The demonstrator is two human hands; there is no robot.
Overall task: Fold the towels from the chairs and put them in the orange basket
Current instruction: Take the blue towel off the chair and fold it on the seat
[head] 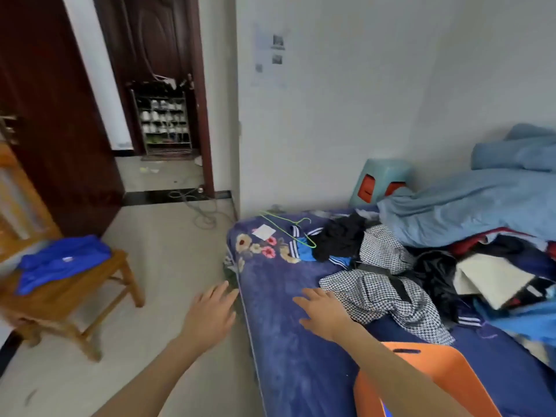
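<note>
A bright blue towel (pixel 60 261) lies crumpled on the seat of a wooden chair (pixel 75 299) at the left. The orange basket (pixel 433 374) stands on the bed at the bottom right, partly behind my right forearm. My left hand (pixel 210 314) hovers with straight fingers over the floor beside the bed's edge and holds nothing. My right hand (pixel 322 311) is spread flat over the dark blue floral blanket (pixel 276 311), next to a black-and-white checked cloth (pixel 379 293).
A heap of clothes (pixel 451 266), a green wire hanger (pixel 288 227) and a light blue quilt (pixel 469 203) cover the bed's far side. A teal stool (pixel 382 182) stands by the wall. Cables (pixel 201 209) lie on the floor near the doorway.
</note>
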